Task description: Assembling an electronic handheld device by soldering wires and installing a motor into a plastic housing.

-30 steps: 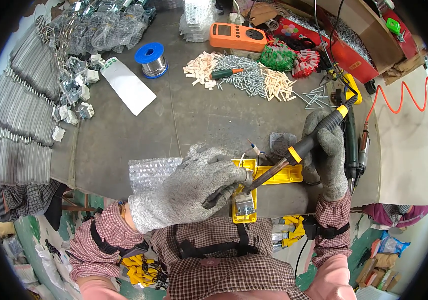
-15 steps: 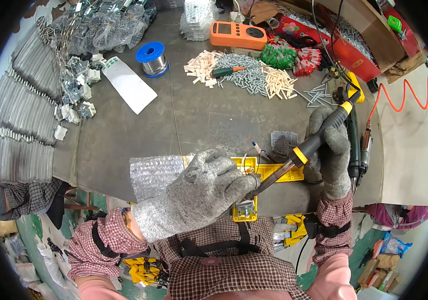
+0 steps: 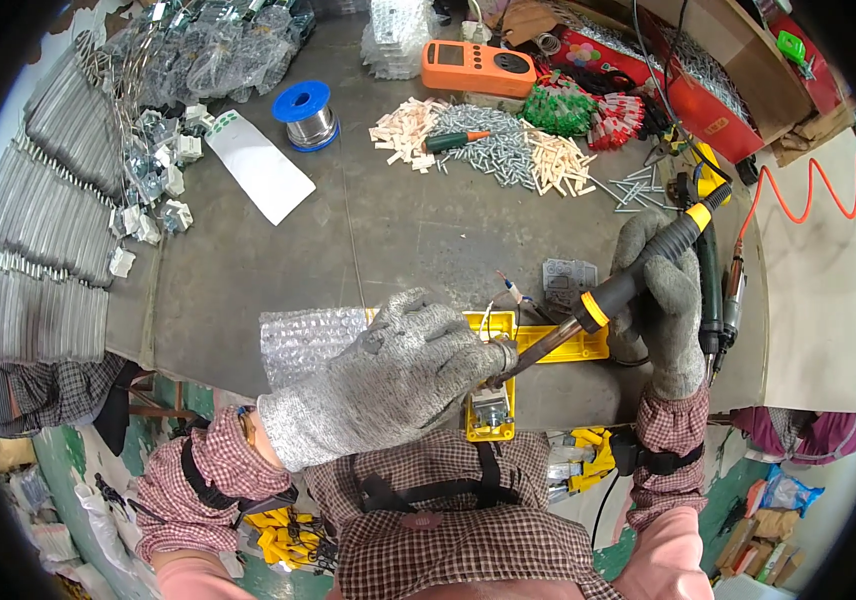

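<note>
We cannot tell if our curled, knit-gloved left hand (image 3: pixel 398 375) over one yellow plastic tray (image 3: pixel 489 434) pinches anything, while, right of the tray, our right hand (image 3: pixel 675 315) grips one rod-shaped soldering iron (image 3: pixel 619 291) slanting toward it.

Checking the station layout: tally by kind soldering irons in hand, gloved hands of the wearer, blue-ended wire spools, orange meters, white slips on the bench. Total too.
Soldering iron in hand: 1
Left hand and right hand, gloved: 2
Blue-ended spool: 1
Orange meter: 1
White slip: 1
Total: 6
</note>
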A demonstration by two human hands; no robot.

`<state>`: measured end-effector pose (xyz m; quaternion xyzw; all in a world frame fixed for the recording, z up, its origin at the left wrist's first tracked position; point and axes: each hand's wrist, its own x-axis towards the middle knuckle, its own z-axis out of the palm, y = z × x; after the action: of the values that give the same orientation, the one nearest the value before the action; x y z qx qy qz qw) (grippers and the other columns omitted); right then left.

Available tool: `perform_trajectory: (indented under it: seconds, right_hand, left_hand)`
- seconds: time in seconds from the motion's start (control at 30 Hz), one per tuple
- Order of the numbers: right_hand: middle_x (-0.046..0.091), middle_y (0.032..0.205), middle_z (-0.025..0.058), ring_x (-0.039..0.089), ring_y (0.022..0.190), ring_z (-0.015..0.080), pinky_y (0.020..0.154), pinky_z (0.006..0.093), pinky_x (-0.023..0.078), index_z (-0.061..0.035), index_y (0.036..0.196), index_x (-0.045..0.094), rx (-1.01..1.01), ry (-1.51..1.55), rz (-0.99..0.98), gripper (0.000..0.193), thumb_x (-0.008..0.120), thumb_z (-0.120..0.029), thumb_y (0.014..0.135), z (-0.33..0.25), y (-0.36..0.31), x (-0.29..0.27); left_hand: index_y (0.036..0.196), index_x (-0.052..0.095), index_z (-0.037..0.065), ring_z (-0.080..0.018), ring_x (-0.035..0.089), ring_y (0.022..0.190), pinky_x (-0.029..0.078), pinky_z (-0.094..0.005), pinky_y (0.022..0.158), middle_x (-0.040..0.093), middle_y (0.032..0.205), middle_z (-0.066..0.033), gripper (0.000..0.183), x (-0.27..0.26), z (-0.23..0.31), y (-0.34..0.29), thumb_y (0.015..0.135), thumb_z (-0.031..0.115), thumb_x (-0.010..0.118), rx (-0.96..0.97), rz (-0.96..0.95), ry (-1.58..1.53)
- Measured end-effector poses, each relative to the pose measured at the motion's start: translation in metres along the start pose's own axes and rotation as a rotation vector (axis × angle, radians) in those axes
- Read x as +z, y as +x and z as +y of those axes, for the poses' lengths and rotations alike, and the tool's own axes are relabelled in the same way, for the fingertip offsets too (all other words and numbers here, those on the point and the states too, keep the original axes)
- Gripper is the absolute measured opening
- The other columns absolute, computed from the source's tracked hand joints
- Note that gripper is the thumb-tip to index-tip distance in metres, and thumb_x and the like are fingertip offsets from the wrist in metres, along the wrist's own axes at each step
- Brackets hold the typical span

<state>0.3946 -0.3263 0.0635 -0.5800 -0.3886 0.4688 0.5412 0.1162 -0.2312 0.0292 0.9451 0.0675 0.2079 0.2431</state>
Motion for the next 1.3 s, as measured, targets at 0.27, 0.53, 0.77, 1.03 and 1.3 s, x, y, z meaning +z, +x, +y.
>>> perform_trajectory:
  seconds: [0.27, 0.53, 0.77, 1.03, 1.3]
  right_hand:
    - [0.059, 0.072, 0.0047, 0.052, 0.05, 0.0084, 0.044, 0.02, 0.04, -0.0025, 0.106, 0.052, -0.046, 0.108, -0.041, 0.046, 0.067, -0.039, 0.083, 0.002, 0.004, -0.003]
    - [0.058, 0.077, 0.0044, 0.052, 0.052, 0.0087, 0.045, 0.0214, 0.041, -0.0033, 0.104, 0.053, -0.069, -0.017, 0.097, 0.044, 0.066, -0.041, 0.083, 0.004, -0.004, 0.007]
    - [0.06, 0.07, 0.0032, 0.051, 0.047, 0.0072, 0.04, 0.0199, 0.036, -0.0031, 0.099, 0.055, -0.11, -0.063, 0.062, 0.047, 0.068, -0.044, 0.082, 0.0, -0.007, 0.005]
    - [0.061, 0.07, 0.0024, 0.052, 0.047, 0.0069, 0.039, 0.0197, 0.036, -0.0031, 0.098, 0.055, -0.131, -0.05, 0.079, 0.048, 0.07, -0.046, 0.081, 0.0, -0.009, 0.004]
    - [0.056, 0.066, 0.0063, 0.047, 0.038, 0.0125, 0.034, 0.0261, 0.04, -0.0034, 0.089, 0.047, -0.383, 0.342, 0.137, 0.034, 0.067, -0.032, 0.09, 0.019, -0.021, -0.012]
  left_hand:
    - [0.129, 0.062, 0.01, -0.0306, 0.061, 0.103, 0.044, -0.0522, 0.101, 0.064, 0.107, -0.0082, 0.048, 0.006, -0.001, -0.004, 0.082, 0.017, 0.069, 0.05, 0.022, 0.007]
    - [0.132, 0.06, 0.011, -0.0308, 0.061, 0.103, 0.044, -0.0527, 0.103, 0.064, 0.106, -0.0078, 0.052, 0.009, -0.002, -0.004, 0.082, 0.018, 0.07, 0.003, -0.012, -0.018]
    - [0.126, 0.065, 0.013, -0.0297, 0.062, 0.1, 0.046, -0.0469, 0.096, 0.063, 0.099, -0.0085, 0.046, 0.01, -0.003, 0.0, 0.08, 0.017, 0.075, 0.038, 0.029, -0.006]
    - [0.126, 0.066, 0.014, -0.0302, 0.063, 0.102, 0.047, -0.0487, 0.096, 0.065, 0.106, -0.0082, 0.047, 0.007, -0.004, 0.003, 0.079, 0.015, 0.074, 0.035, -0.027, -0.036]
    - [0.131, 0.062, 0.015, -0.0282, 0.067, 0.097, 0.049, -0.0505, 0.095, 0.07, 0.109, -0.002, 0.05, 0.002, -0.004, 0.007, 0.082, 0.013, 0.073, 0.073, -0.077, 0.006]
